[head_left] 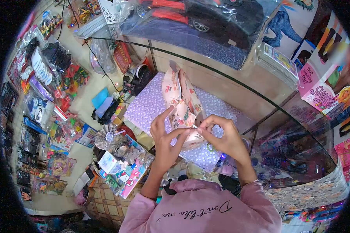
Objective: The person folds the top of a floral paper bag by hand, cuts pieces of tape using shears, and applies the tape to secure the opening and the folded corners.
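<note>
A floral pink paper item (pixel 174 93), resembling a folded bag or wrapping, lies on purple flowered paper (pixel 146 103). My left hand (pixel 165 136) is at its lower left, thumb and a finger at the near end of the item. On the right, my right hand (pixel 221 136) pinches the same near end between thumb and fingers. The fingertips of both hands are close together there. A thin dark line, perhaps a cord, runs along the item toward my right hand.
A glass panel edge (pixel 237 83) curves behind the work, with a packaged toy car (pixel 206 23) above. Hello Kitty packaging (pixel 126 176) lies at lower left. Bagged goods (pixel 42 66) fill the left shelves. Boxed items (pixel 278 64) stand right.
</note>
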`<state>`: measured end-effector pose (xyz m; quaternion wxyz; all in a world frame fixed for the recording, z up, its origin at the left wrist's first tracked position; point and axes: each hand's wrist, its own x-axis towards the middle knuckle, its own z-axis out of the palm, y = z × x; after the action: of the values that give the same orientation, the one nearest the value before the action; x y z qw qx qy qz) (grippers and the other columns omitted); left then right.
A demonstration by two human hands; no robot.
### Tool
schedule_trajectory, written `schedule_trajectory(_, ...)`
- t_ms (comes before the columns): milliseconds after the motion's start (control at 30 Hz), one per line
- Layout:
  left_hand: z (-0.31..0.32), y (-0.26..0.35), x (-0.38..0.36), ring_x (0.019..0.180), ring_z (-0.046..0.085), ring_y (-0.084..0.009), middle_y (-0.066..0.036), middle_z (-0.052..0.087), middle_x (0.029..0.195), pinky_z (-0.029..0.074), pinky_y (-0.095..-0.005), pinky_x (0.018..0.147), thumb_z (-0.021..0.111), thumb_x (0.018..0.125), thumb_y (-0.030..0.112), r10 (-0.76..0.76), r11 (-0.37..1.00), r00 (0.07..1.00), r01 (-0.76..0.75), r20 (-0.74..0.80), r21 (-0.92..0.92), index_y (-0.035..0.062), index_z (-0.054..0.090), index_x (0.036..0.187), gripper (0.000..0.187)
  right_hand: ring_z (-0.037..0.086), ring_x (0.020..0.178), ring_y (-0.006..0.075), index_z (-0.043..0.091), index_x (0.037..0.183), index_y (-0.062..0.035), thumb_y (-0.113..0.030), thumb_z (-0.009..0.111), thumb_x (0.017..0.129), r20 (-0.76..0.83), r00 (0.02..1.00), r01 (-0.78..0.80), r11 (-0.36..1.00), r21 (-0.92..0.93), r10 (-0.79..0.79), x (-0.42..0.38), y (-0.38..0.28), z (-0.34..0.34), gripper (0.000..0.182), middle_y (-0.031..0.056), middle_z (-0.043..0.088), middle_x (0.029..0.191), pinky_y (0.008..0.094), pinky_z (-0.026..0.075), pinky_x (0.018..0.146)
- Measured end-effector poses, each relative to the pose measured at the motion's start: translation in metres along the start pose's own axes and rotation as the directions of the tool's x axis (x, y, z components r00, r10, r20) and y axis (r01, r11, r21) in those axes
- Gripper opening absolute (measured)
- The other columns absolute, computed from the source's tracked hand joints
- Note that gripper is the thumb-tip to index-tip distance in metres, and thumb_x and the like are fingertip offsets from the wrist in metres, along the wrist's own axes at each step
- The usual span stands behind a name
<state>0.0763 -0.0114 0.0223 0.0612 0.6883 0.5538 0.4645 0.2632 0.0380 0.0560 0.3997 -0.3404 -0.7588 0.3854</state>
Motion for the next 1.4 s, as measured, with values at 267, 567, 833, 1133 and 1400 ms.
schedule_trajectory(267,-0.001,-0.014,0.001,0.131,0.030,-0.0331,-0.015,0.035,0.150,0.014,-0.0453,0.111,0.060,0.087,0.026,0.045,0.974,0.999,-0.038,0.027,-0.223,0.0164,0.078,0.095,0.022,0.057,0.068,0.0096,0.067,0.084,0.0011,-0.009,0.071,0.080,0.085,0.995,-0.062,0.996,0.058,0.057,0.005,0.000,-0.009,0.011,0.0054,0.066,0.075,0.0269,0.046,0.065)
schedule_trajectory(567,0.010,-0.011,0.000,0.129,0.035,-0.0324,-0.014,0.042,0.146,0.020,-0.0443,0.109,0.077,0.073,0.013,-0.053,0.979,0.997,0.042,-0.047,-0.197,0.0130,0.078,0.084,0.011,0.058,0.072,0.0087,0.068,0.085,0.0009,-0.009,0.071,0.081,0.122,0.991,-0.070,0.995,0.071,0.061,0.007,0.002,-0.011,0.011,0.0041,0.067,0.080,0.0266,0.046,0.069)
schedule_trajectory(833,0.010,-0.021,0.003,0.128,0.037,-0.0319,-0.014,0.043,0.146,0.022,-0.0439,0.108,0.079,0.068,0.012,-0.068,0.966,0.996,0.053,-0.049,-0.255,0.0120,0.077,0.080,0.012,0.059,0.077,0.0074,0.070,0.087,-0.0003,-0.009,0.071,0.084,0.105,0.988,-0.124,0.991,0.058,0.117,0.007,0.009,-0.012,0.009,0.0034,0.069,0.082,0.0261,0.047,0.073)
schedule_trajectory(1133,0.008,-0.020,-0.001,0.127,0.038,-0.0309,-0.013,0.043,0.146,0.023,-0.0425,0.108,0.081,0.066,0.011,-0.082,0.974,0.994,0.065,-0.070,-0.216,0.0113,0.077,0.077,0.012,0.061,0.069,0.0099,0.067,0.082,0.0025,-0.004,0.072,0.076,-0.024,0.998,-0.057,0.997,-0.051,0.056,0.000,-0.009,-0.003,0.010,0.0070,0.067,0.074,0.0259,0.047,0.070)
schedule_trajectory(1400,0.007,-0.019,-0.003,0.124,0.041,-0.0314,-0.013,0.047,0.143,0.026,-0.0425,0.106,0.082,0.065,0.011,-0.088,0.977,0.990,0.064,-0.114,-0.201,0.0120,0.076,0.074,0.011,0.065,0.067,0.0213,0.063,0.076,0.0031,-0.005,0.072,0.073,-0.008,1.000,0.012,0.991,-0.131,-0.013,0.002,-0.011,0.003,0.013,0.0142,0.066,0.075,0.0320,0.051,0.065)
